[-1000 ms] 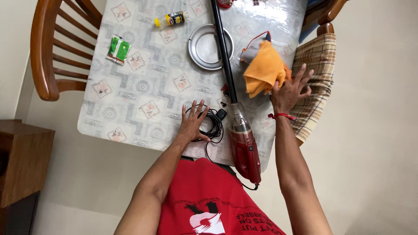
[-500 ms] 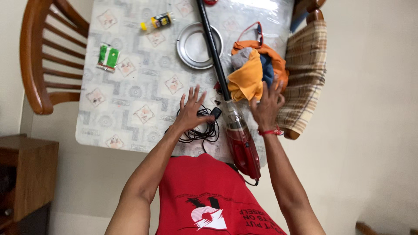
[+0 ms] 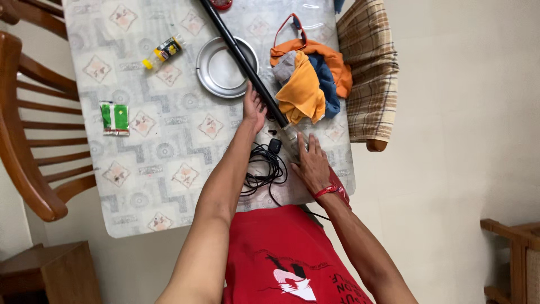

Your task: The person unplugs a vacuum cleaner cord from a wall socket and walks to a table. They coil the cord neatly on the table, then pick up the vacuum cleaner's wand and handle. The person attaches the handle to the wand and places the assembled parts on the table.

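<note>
1. The rectangular table under a pale patterned plastic cover [image 3: 169, 169] is the landmark; everything below is placed against it. Brown wooden chairs [image 3: 22, 163] stand along its left edge, and a chair draped in tan checked cloth [image 3: 368, 73] stands at its right edge.
2. The red stick vacuum cleaner with a long black tube [image 3: 239, 50] lies diagonally across the table, tube running toward the far edge, red body at the near right corner and mostly hidden under the right hand.
3. A heap of orange, yellow and blue cloths [image 3: 309, 79] sits on the table's right side, just beside the tube.
4. A round metal plate [image 3: 216, 76] lies near the table's far middle, with the tube crossing its rim.
5. The left hand [image 3: 253, 107] rests by the tube at the table's middle, fingers stretched; whether it grips the tube cannot be told.
6. The right hand [image 3: 312, 163] lies flat and spread on the vacuum body, pressing rather than clasping.
7. A loose black power cord [image 3: 264, 169] is coiled between the two arms near the table's front edge.
8. A green sachet [image 3: 115, 117] and a small yellow-capped bottle [image 3: 163, 50] lie on the table's left half.
9. Likely trouble: the body overhangs the near corner, so an unclasped hand could let it slide off; a swinging tube could knock the plate; the cord could snag a wrist.
</note>
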